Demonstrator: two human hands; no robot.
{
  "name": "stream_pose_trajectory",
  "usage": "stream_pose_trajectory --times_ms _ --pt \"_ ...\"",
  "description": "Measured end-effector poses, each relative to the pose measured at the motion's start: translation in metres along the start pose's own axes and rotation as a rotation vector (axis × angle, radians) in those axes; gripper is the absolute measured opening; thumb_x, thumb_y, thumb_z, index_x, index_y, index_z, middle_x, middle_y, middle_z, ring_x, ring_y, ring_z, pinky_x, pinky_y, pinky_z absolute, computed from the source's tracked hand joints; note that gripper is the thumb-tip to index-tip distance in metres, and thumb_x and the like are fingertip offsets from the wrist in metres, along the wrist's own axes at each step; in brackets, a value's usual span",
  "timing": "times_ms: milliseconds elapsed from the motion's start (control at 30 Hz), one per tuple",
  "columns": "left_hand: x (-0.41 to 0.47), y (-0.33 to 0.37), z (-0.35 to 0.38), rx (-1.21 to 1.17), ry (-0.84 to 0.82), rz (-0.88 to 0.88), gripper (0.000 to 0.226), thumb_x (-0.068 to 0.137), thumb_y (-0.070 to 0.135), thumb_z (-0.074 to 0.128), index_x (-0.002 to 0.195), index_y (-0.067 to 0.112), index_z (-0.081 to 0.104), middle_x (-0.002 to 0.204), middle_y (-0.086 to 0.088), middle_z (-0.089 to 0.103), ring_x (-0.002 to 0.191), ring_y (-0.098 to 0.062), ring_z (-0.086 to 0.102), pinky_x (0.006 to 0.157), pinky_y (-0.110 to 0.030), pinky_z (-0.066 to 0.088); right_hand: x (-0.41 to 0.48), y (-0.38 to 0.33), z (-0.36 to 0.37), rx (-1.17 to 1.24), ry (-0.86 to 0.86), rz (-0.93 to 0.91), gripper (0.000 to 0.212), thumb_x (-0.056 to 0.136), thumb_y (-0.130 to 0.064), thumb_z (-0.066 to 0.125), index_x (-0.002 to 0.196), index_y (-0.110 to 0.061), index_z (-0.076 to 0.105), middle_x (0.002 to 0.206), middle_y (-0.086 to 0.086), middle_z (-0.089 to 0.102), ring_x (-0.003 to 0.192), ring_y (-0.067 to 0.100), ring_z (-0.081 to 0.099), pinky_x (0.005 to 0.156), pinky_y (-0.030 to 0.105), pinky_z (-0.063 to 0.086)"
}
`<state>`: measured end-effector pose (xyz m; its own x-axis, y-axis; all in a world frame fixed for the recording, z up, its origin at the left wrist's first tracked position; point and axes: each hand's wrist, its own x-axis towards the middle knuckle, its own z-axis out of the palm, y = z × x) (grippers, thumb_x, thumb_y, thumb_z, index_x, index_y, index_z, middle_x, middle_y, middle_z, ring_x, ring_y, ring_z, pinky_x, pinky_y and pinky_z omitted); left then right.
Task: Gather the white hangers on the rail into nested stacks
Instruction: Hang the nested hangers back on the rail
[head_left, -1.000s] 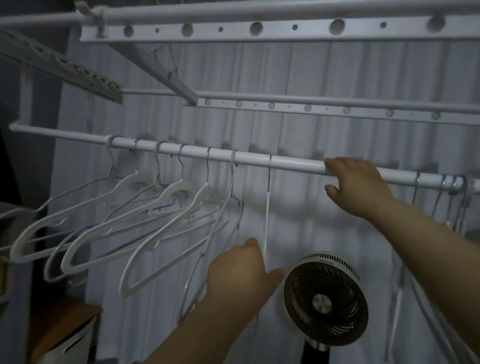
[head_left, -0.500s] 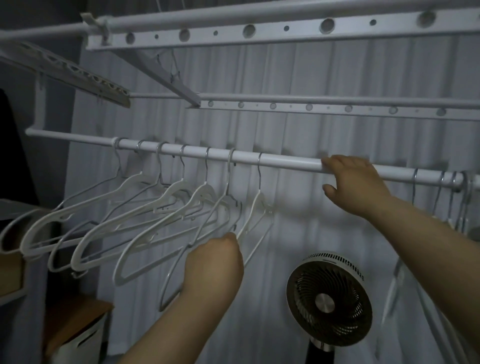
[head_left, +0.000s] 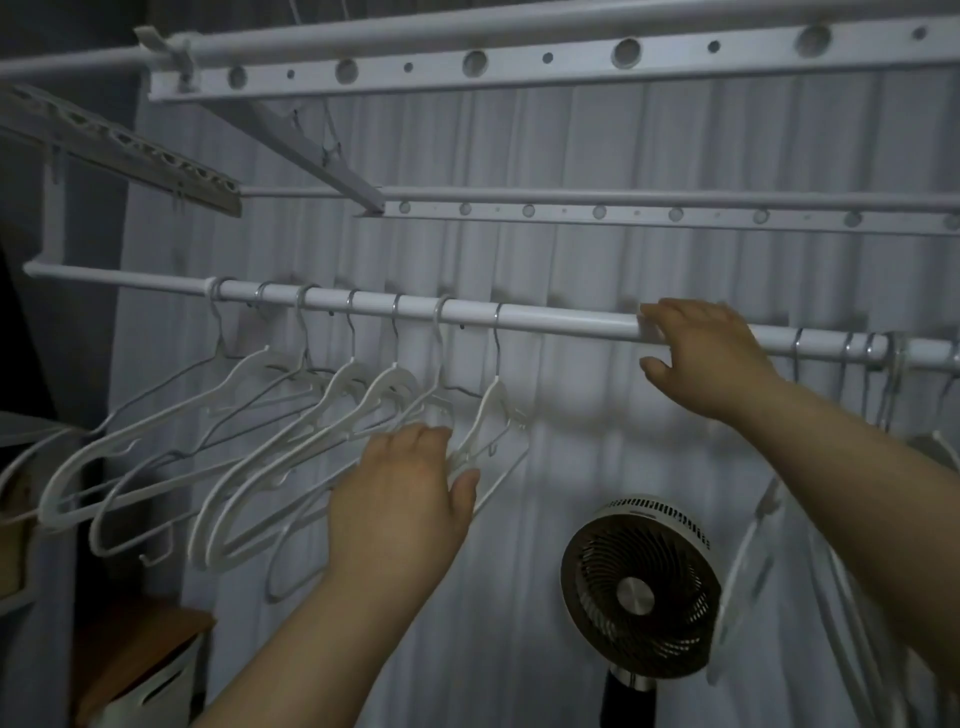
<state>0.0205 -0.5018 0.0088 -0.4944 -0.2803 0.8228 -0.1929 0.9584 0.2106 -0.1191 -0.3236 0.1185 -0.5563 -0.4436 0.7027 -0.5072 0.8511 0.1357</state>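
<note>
The hangers (head_left: 387, 382) and rail (head_left: 561, 318) are white.

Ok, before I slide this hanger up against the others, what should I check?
1. Left hand grips the end hanger: ok, thumb and fingers pinch its arm.
2. Its hook sits on the rail: ok.
3. Neighbouring hangers lined up for nesting: not ok, fanned at different angles.
4. Right hand steadies the rail: ok, fingers over its top.
5. Right-end hangers ready to gather: cannot tell, partly hidden by the arm.
</note>
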Motion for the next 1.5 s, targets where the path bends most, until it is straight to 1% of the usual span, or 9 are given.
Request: stream_pose_trajectory --times_ms 100,200,333,533,667,900,1133,1300,1500 --pt "-0.002 0.017 -0.005 -0.124 0.12 0.146 0.03 0.075 0.033 0.054 0.086 0.013 0.072 0.081 0.0 0.073 0.073 -0.023 0.07 0.057 -0.031 0.054 -0.007 0.022 -0.008 -0.016 0.025 0.044 0.056 0.09 -0.023 0.051 0.141 -0.011 0.033 0.148 0.01 0.037 0.136 0.027 0.032 0.115 0.037 0.015" --pt "-0.008 0.054 -0.013 -0.407 -0.007 0.177 0.032 0.089 0.039 0.046 0.111 0.025 0.064 0.105 0.015 0.064 0.102 -0.008 0.06 0.08 -0.017 0.041 -0.017 0.052 -0.016 -0.03 0.06 0.119 0.049 0.092 -0.021 0.048 0.139 -0.009 0.038 0.143 0.013 0.044 0.132 0.029 0.039 0.113 0.039 0.021" --pt "-0.029 0.102 0.011 -0.56 -0.17 0.199 0.049 0.078 0.064 0.04 0.118 0.039 0.051 0.103 0.024 0.053 0.1 0.003 0.048 0.064 -0.001 0.028 -0.033 0.093 -0.026 -0.028 0.045 0.252 0.042 0.092 -0.016 0.048 0.132 -0.002 0.047 0.137 0.019 0.05 0.125 0.036 0.046 0.106 0.04 0.029" --pt "-0.043 0.144 0.036 -0.536 -0.371 0.203 0.032 0.086 0.049 0.046 0.116 0.036 0.048 0.085 0.018 0.049 0.086 -0.003 0.047 0.073 -0.018 0.036 -0.043 0.119 -0.026 0.01 0.03 0.221 0.036 0.09 -0.014 0.05 0.123 0.0 0.054 0.124 0.023 0.059 0.116 0.038 0.052 0.099 0.039 0.037" --pt "-0.038 0.149 0.05 -0.344 -0.396 0.157 0.031 0.096 0.033 0.031 0.122 0.027 0.048 0.102 0.006 0.061 0.102 -0.014 0.059 0.08 -0.023 0.042 -0.042 0.123 -0.023 0.004 0.022 0.178 0.045 0.089 -0.02 0.054 0.132 -0.006 0.048 0.132 0.017 0.054 0.123 0.034 0.047 0.105 0.036 0.032" --pt "-0.036 0.134 0.05 -0.238 -0.106 0.034 0.03 0.097 0.034 0.023 0.106 0.027 0.051 0.067 0.008 0.043 0.076 -0.013 0.054 0.056 -0.023 0.032 -0.046 0.128 -0.015 -0.033 0.058 0.132 0.05 0.089 -0.022 0.055 0.135 -0.009 0.043 0.136 0.013 0.05 0.126 0.032 0.041 0.109 0.036 0.025" --pt "-0.04 0.094 0.05 -0.144 -0.025 -0.017 0.013 0.069 0.011 0.071 0.062 0.019 0.063 0.035 0.0 0.051 0.026 -0.016 0.049 0.044 -0.003 0.001 -0.037 0.121 -0.012 -0.045 0.083 0.113 0.048 0.088 -0.027 0.055 0.132 -0.01 0.047 0.132 0.013 0.054 0.125 0.031 0.043 0.111 0.039 0.021" --pt "-0.044 0.06 0.051 -0.176 0.018 -0.117 0.01 0.073 0.008 0.069 0.066 0.014 0.066 0.041 0.008 0.038 0.03 -0.022 0.053 0.041 -0.005 0.007 -0.022 0.096 -0.004 -0.058 0.049 0.024 0.052 0.09 -0.027 0.052 0.138 -0.012 0.038 0.138 0.012 0.048 0.13 0.029 0.038 0.113 0.038 0.018" --pt "-0.04 0.023 0.046 -0.224 0.009 -0.164 0.019 0.087 0.017 0.054 0.084 0.009 0.07 0.055 -0.011 0.066 0.051 -0.036 0.063 0.045 -0.025 0.031 -0.003 0.071 0.001 -0.025 0.019 -0.036 0.049 0.092 -0.021 0.048 0.139 -0.013 0.037 0.137 0.015 0.049 0.121 0.036 0.047 0.102 0.038 0.03"
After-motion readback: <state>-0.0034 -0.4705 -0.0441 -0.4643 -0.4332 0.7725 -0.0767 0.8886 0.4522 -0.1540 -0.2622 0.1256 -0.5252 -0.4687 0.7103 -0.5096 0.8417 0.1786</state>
